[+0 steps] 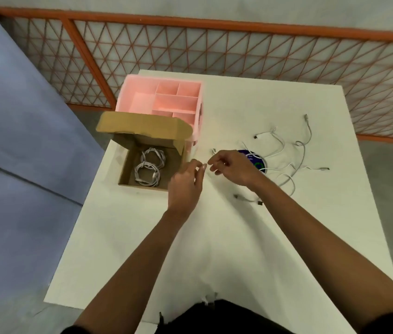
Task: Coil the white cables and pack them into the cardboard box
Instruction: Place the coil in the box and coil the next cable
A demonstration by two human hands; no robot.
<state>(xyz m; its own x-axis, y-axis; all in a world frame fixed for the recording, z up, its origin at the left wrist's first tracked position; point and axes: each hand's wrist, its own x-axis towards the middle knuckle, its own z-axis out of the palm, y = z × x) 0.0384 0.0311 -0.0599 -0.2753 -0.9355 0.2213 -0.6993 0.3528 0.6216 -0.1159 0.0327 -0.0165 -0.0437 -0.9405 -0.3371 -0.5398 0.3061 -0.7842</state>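
Sitting in the cardboard box (127, 165) at nine o'clock are two coiled cables (147, 173). The left hand (186, 183) and right hand (233, 167) pinch a thin cable (204, 166); loose cables (302, 150) at three o'clock on the bench (130, 237) need coiling.

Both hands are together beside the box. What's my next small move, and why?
Probably start looping the white cable into a coil: the left hand and right hand both seem to pinch it, loose cables still lie on the table, and the cardboard box already holds two coils.
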